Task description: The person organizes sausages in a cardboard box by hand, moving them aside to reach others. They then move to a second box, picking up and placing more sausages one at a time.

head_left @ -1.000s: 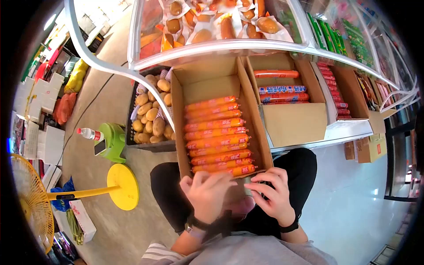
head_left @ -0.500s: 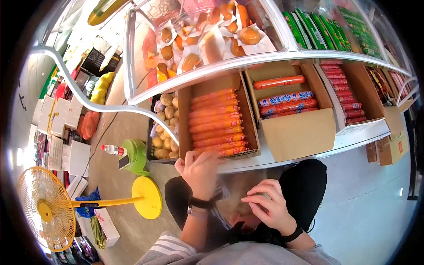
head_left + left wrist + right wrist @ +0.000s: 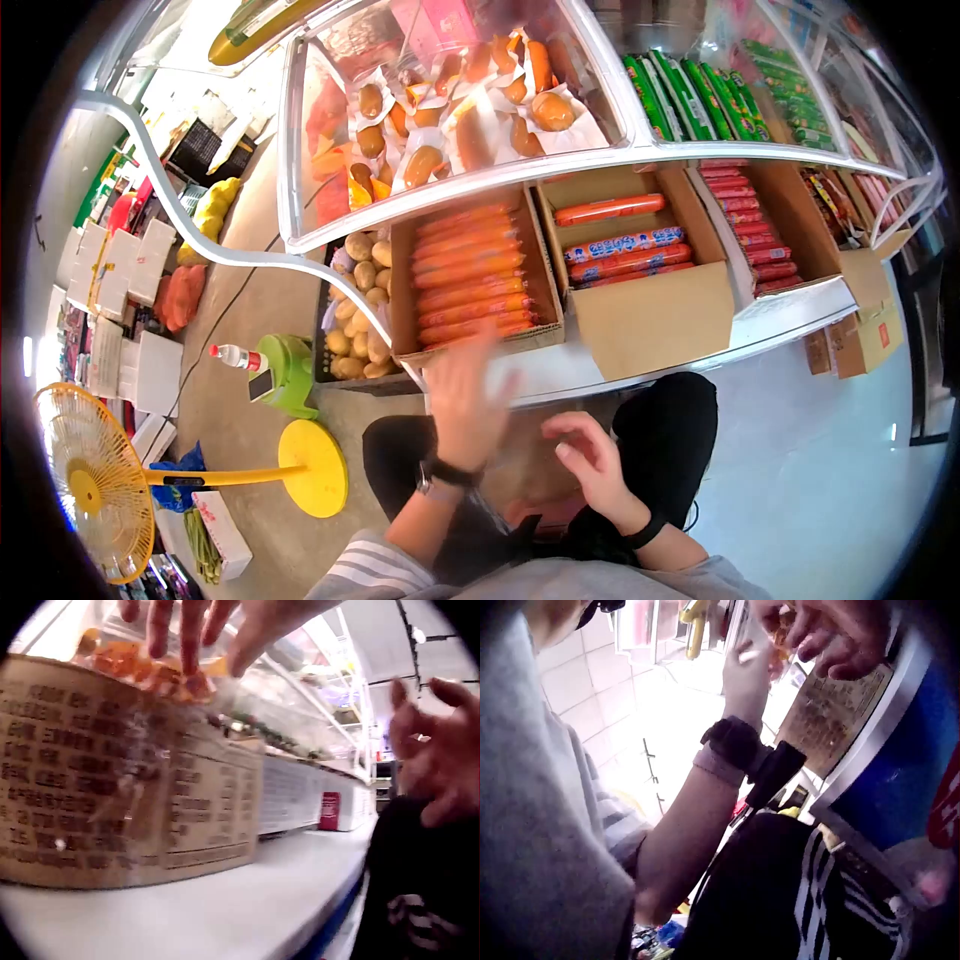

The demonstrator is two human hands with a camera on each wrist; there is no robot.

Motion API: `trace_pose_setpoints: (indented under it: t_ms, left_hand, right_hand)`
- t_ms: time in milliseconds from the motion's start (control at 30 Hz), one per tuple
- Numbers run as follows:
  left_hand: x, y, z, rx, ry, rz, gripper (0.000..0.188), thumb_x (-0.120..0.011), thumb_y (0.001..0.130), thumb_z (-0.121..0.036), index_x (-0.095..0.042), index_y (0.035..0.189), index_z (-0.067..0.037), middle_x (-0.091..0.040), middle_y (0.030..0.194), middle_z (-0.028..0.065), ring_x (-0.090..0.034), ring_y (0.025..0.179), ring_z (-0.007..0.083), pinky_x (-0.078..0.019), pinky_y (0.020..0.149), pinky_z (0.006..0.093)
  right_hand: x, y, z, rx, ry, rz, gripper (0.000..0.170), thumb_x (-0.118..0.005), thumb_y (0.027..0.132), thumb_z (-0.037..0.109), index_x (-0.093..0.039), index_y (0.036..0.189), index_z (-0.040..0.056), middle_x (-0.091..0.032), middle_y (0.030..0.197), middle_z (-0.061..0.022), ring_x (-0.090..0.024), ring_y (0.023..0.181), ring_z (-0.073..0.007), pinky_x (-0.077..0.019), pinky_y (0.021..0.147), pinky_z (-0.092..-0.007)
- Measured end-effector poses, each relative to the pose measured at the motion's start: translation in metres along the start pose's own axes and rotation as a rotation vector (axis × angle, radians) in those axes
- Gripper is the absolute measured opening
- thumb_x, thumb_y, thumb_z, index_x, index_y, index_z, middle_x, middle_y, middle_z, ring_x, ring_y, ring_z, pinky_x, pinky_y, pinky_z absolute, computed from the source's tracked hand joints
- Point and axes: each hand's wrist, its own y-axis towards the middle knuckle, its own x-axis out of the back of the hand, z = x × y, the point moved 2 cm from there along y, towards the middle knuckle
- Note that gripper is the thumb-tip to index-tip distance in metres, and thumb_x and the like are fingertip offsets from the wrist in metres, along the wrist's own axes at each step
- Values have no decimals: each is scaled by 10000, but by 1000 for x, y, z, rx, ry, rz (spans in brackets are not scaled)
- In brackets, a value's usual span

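A cardboard box [image 3: 549,338] of orange-wrapped sausages [image 3: 470,270] stands on a white counter, its printed side [image 3: 112,780] facing me in the left wrist view. My left hand [image 3: 465,395] is blurred at the box's front edge. In the left wrist view the left hand's fingers [image 3: 191,637] extend downward above the box's top edge, nothing held between them. My right hand [image 3: 592,465] hovers over my right thigh, apart from the box, with loosely bent fingers and nothing in its grasp.
Potatoes [image 3: 360,290] fill a dark crate left of the box. To the right stand a box of larger sausages [image 3: 625,245] and one of red packets [image 3: 740,215]. A clear display case [image 3: 450,165] rises behind. A yellow fan [image 3: 95,485] and green stool [image 3: 287,375] stand left.
The box of orange sausages has gone from over my lap back onto the counter, in line with the other boxes. My right hand has come away from its front corner; my left hand stays near the edge.
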Motion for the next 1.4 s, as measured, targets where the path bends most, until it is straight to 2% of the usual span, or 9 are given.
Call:
trace_pose_setpoints:
  t_ms: [167,300,367,433,633,733,867,1233,1400]
  left_hand:
    - [-23,-83,-54,-587,-547,411,765,-786,681,-397,-530,1334,-89,-439,1438,187,-392,1349,370,-300,1081,542]
    - [-49,-107,-39,-393,-450,696,834,-748,721,-383,-417,1436,-106,-343,1518,130,-320,1397,356,-288,1094,534]
    - [-51,-106,-22,-252,-458,682,836,-734,736,-346,-382,1457,-110,-322,1534,110,-307,1405,351,-311,1083,526]
    - [-51,-113,-10,-162,-168,712,872,-717,728,-281,-319,1486,-114,-303,1539,137,-309,1406,344,-403,1016,478]
    - [-29,-97,0,-29,4,640,762,-656,756,-216,-362,1439,-51,-372,1463,228,-603,1044,327,-527,835,421]
    - [-27,-83,-9,-105,-93,789,496,-627,836,-247,-506,1275,-51,-482,1292,192,-529,1126,334,-451,916,415]
    - [-98,-125,-15,186,-1169,509,461,-639,838,-192,-511,1253,-37,-519,1220,175,-517,1159,301,-432,940,405]
    - [-94,-112,-22,-72,-475,975,426,-666,815,-182,-573,1190,0,-606,1106,209,-566,1056,371,-434,930,455]
    - [-107,-128,-31,227,-940,511,236,-575,840,-84,-603,1055,10,-608,987,173,-580,994,357,-461,854,434]
  right_hand:
    - [-8,-10,-79,-392,848,-115,533,-340,1025,398,-353,1448,75,-398,1478,-123,-370,1364,-256,-307,1124,-430]
    - [-12,-17,-73,-550,1485,76,546,-312,1015,454,-405,1423,102,-389,1496,-90,-356,1374,-284,-274,1142,-454]
    - [-5,-16,-70,-663,1382,-240,477,-354,1010,428,-470,1361,125,-475,1418,-82,-422,1314,-261,-314,1112,-442]
    - [0,-17,-63,-544,1531,205,401,-400,1006,362,-497,1313,123,-547,1309,-87,-477,1240,-235,-357,1072,-416]
    - [-32,-1,11,-447,592,-259,418,-504,956,198,-475,1364,113,-442,1439,-50,-384,1339,-201,-304,1101,-389]
    - [-21,26,48,307,-410,79,363,-570,882,115,-577,1240,58,-499,1383,-88,-418,1320,-236,-335,1085,-400]
    - [-31,50,69,535,-676,443,239,-614,852,83,-661,1086,93,-647,1059,-67,-583,1061,-276,-452,938,-396]
    - [-6,73,13,383,-837,419,178,-651,836,108,-686,1010,121,-662,932,-29,-621,930,-218,-489,822,-348]
    - [-7,76,25,534,-864,468,217,-682,759,48,-708,970,93,-681,903,-34,-654,855,-216,-515,742,-331]
